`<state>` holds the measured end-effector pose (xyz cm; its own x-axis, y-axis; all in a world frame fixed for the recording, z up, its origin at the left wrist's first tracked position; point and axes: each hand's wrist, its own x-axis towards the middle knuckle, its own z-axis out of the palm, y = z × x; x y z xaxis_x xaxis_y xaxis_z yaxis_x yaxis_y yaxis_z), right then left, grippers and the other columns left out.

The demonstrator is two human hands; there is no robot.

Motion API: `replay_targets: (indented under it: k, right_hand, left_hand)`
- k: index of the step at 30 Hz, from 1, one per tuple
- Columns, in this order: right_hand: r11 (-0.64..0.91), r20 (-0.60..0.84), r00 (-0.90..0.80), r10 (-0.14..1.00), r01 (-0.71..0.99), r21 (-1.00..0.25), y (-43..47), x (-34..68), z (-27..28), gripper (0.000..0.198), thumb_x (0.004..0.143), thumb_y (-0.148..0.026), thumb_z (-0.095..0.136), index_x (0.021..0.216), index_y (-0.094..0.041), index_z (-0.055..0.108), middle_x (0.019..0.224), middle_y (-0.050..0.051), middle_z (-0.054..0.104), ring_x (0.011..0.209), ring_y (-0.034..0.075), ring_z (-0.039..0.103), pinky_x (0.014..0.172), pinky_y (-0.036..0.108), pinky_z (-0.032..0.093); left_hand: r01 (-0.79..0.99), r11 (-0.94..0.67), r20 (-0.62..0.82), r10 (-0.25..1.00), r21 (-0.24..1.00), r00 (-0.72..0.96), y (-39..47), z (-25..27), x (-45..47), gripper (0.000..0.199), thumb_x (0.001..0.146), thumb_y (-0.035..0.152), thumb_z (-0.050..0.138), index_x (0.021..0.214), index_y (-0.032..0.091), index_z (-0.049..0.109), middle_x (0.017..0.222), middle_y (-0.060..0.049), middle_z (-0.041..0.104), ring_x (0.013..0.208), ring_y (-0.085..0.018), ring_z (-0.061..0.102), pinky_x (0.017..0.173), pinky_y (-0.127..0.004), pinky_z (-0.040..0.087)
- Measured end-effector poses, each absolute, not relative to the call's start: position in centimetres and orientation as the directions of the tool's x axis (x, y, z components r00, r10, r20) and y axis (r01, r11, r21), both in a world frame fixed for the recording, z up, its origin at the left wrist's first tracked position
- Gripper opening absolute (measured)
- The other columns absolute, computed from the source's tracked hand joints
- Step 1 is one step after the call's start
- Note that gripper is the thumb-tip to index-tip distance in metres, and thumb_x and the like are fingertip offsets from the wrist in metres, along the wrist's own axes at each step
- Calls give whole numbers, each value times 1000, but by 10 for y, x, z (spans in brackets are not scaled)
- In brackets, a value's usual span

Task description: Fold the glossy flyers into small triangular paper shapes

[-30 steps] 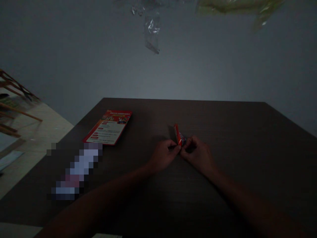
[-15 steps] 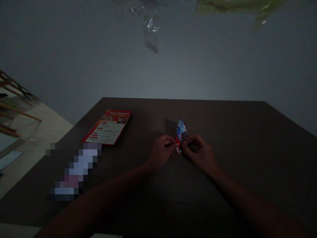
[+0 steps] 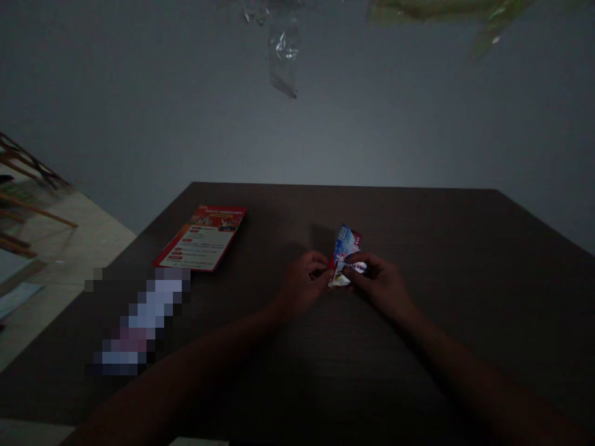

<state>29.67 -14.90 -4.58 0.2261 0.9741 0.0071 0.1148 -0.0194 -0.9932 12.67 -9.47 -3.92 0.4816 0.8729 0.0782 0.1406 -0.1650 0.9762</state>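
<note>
The room is dim, with a grey wall behind your dark brown table. Near the middle of the table is a small shiny packet, right between your two hands. It is blue, red and white, and its top end points up and away from you. It looks bent and crinkled. You can't tell from here if it touches the table.

Your left hand pinches the packet's left edge, low down, with the thumb and finger close together. Your right hand grips its lower right part, thumb on the near side and fingers curled over the top. A soft shadow falls on the table just behind your left hand.

Over to your left, well apart from the packet, a red and white card lies flat, with a picture at its top and lines of writing too small to read. Just nearer to you is a blurry patch of squares, so you can't tell what is there.

Up on the wall there is a clear plastic bag, and some yellow plastic to its right. Far left, thin wooden bars stand over the pale floor.
</note>
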Motion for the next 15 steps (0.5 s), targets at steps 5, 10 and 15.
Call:
replay_targets:
  k: [5, 10, 15]
  right_hand:
    - [-10, 24, 265, 964, 129, -992, -149, 297, -43, 32, 67, -38, 71, 88, -17, 63, 75, 4, 68, 50, 14, 60, 49, 27, 49]
    - [-8, 29, 296, 955, 124, -992, -149, 298, -44, 32, 66, -38, 72, 87, -17, 62, 72, 4, 68, 49, 13, 60, 48, 25, 48]
    - [18, 46, 293, 955, 97, -995, -148, 299, -49, 33, 67, -39, 72, 89, -17, 61, 82, 6, 68, 51, 13, 60, 47, 26, 49]
  left_hand:
    - [114, -194, 92, 808, 974, 582, -99, -36, 127, 41, 74, 28, 66, 108, 17, 46, 88, -6, 69, 79, -18, 66, 71, -28, 50]
    - [132, -181, 71, 809, 975, 584, -99, -40, 127, 50, 74, 24, 65, 119, 16, 43, 91, -7, 69, 80, -18, 66, 71, -27, 50]
    - [159, -139, 24, 821, 977, 571, -96, -41, 125, 42, 79, 27, 59, 118, 13, 48, 87, -9, 70, 67, -16, 66, 59, -24, 48]
